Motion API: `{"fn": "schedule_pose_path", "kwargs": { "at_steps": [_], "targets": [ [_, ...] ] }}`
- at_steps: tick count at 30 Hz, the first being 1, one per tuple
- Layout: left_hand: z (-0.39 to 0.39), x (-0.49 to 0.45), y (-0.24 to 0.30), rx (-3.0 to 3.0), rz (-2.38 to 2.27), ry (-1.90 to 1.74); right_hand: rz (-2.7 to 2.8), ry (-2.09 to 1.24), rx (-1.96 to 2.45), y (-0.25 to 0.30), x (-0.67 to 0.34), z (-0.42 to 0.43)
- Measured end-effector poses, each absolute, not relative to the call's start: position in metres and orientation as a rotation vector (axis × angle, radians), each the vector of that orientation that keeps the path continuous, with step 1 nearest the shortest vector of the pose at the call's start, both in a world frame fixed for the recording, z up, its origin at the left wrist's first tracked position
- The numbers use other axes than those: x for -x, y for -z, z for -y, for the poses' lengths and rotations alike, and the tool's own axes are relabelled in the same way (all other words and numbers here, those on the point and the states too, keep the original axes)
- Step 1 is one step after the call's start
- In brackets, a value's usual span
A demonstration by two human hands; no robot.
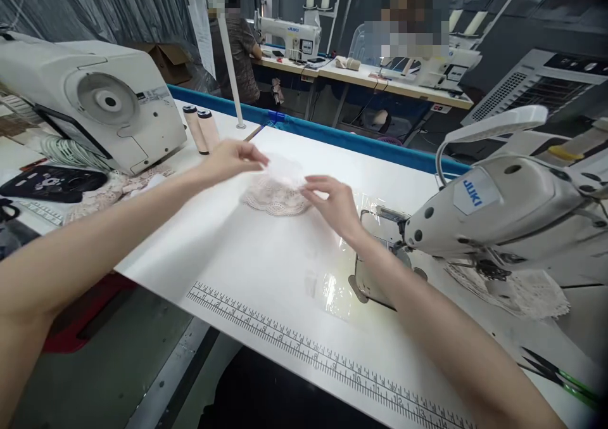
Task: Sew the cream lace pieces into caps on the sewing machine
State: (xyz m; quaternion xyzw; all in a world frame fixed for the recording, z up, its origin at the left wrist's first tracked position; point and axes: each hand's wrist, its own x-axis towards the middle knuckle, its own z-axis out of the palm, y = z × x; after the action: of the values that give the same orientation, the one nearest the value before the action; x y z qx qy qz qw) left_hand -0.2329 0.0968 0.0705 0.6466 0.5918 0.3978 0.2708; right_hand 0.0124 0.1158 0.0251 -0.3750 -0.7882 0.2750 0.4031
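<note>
My left hand (240, 158) and my right hand (332, 202) are raised over the white sewing table (228, 245), fingers pinched together. Between them stretches a thin, sheer white piece of fabric (285, 170), its opposite edges at my fingertips. Below and behind it shows pale pink eyelet lace (273, 199) with a scalloped edge. Whether the lace is joined to the sheer piece, I cannot tell. To the right of my right hand stands a Juki sewing machine (475, 201), its needle plate area close to my forearm.
More lace (517, 293) lies by the machine, with green-handled snips (560, 375) nearer the edge. Two thread spools (202, 130) stand beside another machine (109, 99) at left. A phone (54, 183) lies there. Along the front edge runs a ruler strip (304, 346). Co-workers sit beyond.
</note>
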Motion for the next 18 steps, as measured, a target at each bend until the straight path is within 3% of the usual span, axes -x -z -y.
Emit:
{"fn": "schedule_pose_path", "kwargs": {
  "at_steps": [5, 11, 18],
  "targets": [
    [-0.072, 0.238, -0.021, -1.68, -1.545, -1.02, 2.057, -0.648, 0.991, 0.003, -0.019, -0.104],
    [-0.054, 0.238, -0.019, -1.834, -1.51, -1.044, 2.134, -0.596, 1.029, 0.006, -0.014, -0.1],
    [-0.044, 0.236, -0.018, -1.953, -1.633, -0.804, 2.232, -0.814, 1.088, -0.002, -0.034, -0.088]
  ]
}}
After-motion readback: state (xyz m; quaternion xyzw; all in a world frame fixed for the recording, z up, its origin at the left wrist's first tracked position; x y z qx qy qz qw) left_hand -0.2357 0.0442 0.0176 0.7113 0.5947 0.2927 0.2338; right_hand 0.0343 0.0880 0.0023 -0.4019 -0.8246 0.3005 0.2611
